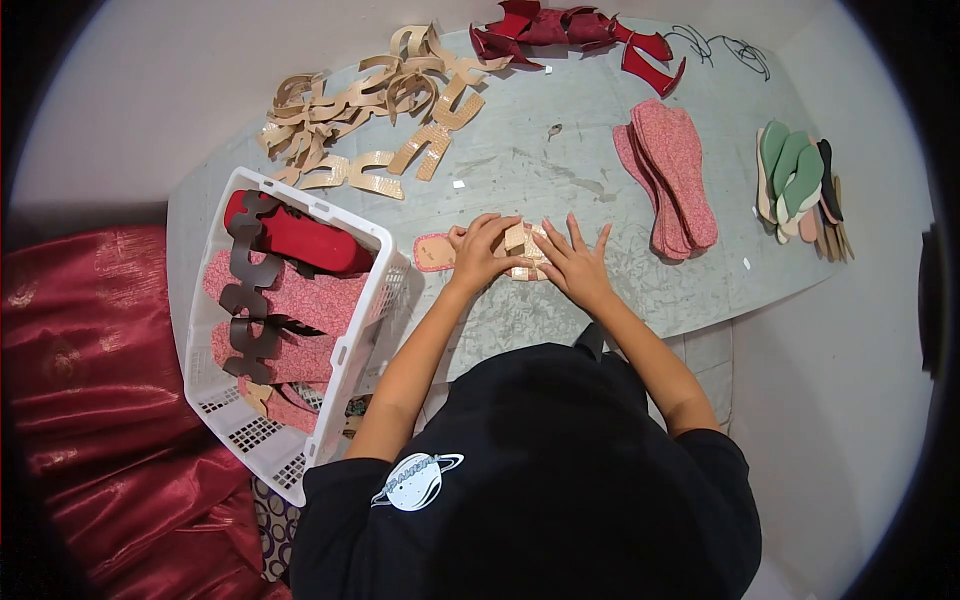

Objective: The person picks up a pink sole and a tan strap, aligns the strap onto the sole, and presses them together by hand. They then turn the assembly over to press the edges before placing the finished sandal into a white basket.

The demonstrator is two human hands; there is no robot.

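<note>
A sandal sole (pixel 434 253) with a pinkish-red edge and a tan top lies crosswise on the table in front of me. Over its right part sits a beige, crocodile-textured strap (pixel 515 239). My left hand (pixel 480 255) curls over the middle of the sole, its fingers and thumb closed about the left edge of the strap. From the other side, my right hand (pixel 578 268) lies on the right end of the strap with its fingers spread. Both hands hide parts of the sole and strap.
Left stands a white basket (pixel 362 330) with pink soles, a red sole and dark brown straps. Beige straps (pixel 340 110) are heaped behind. Red pieces (pixel 560 28) lie at the back. Pink soles (pixel 675 180) and green and cream soles (pixel 793 175) are right, on the grey table (pixel 560 120).
</note>
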